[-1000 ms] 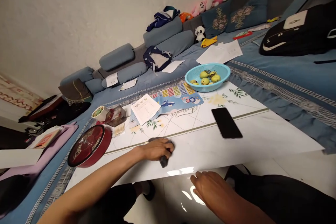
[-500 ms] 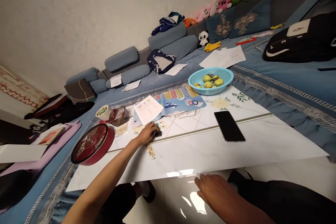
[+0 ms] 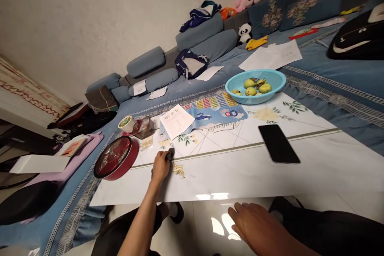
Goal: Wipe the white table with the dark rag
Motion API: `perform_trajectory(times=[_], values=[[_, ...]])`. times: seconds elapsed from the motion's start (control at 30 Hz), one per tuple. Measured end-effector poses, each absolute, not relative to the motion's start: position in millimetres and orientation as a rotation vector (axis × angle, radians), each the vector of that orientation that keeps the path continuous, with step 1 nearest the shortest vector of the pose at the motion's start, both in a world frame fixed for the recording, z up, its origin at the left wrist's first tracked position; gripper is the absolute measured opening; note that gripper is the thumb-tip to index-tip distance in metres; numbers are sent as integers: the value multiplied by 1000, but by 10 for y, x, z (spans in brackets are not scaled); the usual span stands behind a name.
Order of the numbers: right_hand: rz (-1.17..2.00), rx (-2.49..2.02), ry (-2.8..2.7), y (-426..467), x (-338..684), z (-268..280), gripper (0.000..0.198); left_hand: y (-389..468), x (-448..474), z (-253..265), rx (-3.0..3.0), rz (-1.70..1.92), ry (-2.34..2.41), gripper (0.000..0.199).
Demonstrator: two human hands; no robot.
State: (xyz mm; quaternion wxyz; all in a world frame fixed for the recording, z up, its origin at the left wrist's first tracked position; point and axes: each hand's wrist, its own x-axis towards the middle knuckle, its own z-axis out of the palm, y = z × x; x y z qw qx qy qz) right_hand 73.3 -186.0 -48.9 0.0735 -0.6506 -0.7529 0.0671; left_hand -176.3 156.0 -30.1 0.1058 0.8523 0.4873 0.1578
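My left hand (image 3: pixel 161 166) is closed on a small dark object (image 3: pixel 170 153) at the tabletop; its exact kind I cannot make out. Just right of that hand lies a small pile of pale yellowish scraps (image 3: pixel 179 170), like shells or peel. To the hand's left stands a round dark red box with a clear lid (image 3: pixel 115 158). A small packet of thin sticks (image 3: pixel 147 143) lies beyond it. Low in front of the table edge, over my leg, my right hand (image 3: pixel 253 224) rests with fingers loosely stretched out, holding nothing.
A printed sheet (image 3: pixel 177 121) lies over a blue chart (image 3: pixel 210 114) on the table (image 3: pixel 222 172). A blue basket (image 3: pixel 255 98) holds several green fruits. A black phone (image 3: pixel 279 144) lies to the right. A white cup (image 3: pixel 126 124) and a clear container (image 3: pixel 143 128) stand at the back left.
My left hand has slid left with the dark object, from behind the pale scraps to beside them. The view has turned slightly left. My right hand stays over my leg.
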Motion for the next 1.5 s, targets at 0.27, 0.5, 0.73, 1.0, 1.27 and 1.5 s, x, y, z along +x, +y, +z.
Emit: perform_trajectory(times=[0.27,0.5,0.73,1.0,1.27,1.5], values=[[-26,-1843,-2260,-1900,690,-586,23,1023,-1763,-16,2400,492,1483,43],[-64,-1815,-2244,-1922,737,-661,24,263,-1704,-197,2235,-11,2099,38],[101,-1831,-2374,-1840,689,-480,19,344,-758,-155,2272,285,1685,35],[181,-1927,-2267,-1895,735,-478,14,1344,-1099,-91,2367,302,1714,42],[370,-1980,-2291,-1845,708,-378,16,1123,-624,-157,2568,204,593,47],[536,-2051,-2302,-1799,736,-184,15,1654,-358,103,2567,254,430,43]])
